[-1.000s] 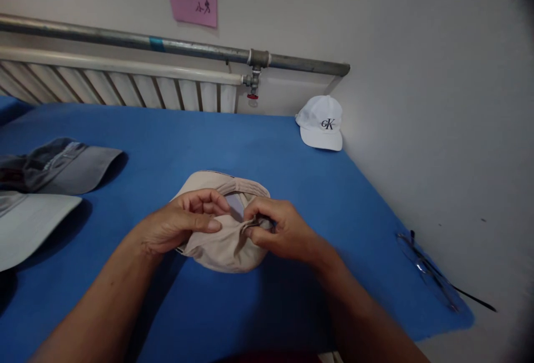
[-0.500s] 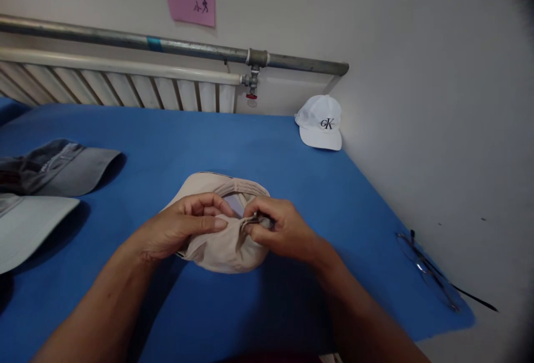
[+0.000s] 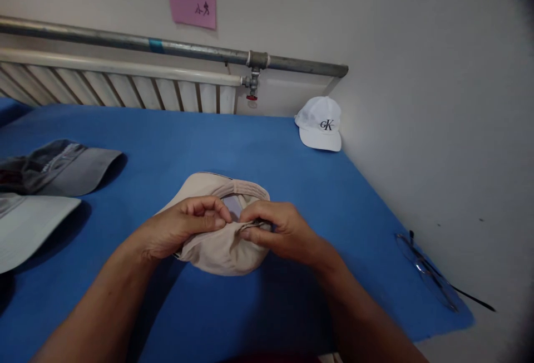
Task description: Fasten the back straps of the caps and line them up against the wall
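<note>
A beige baseball cap point(image 3: 227, 254) lies on its side on the blue table, its hollow inside partly showing and its brim toward the left. My left hand point(image 3: 183, 226) pinches the cap's lower edge between thumb and fingers. Close beside it, my right hand point(image 3: 281, 229) is closed on the same edge, where the fabric is bunched; a small dark piece shows between its thumb and forefinger, too hidden to name. Both hands cover parts of the rim.
Grey cap point(image 3: 83, 168) and pale cap point(image 3: 37, 226) lie at the left. A white cap point(image 3: 321, 123) sits in the far right corner. Eyeglasses point(image 3: 429, 271) rest along the right edge of the blue table point(image 3: 217, 140). A radiator point(image 3: 120, 90) and pipe point(image 3: 200, 48) run behind.
My right hand has shifted slightly left along the cap's edge, closer to my left hand's fingertips. Less of the dark piece shows. The cap stays in place.
</note>
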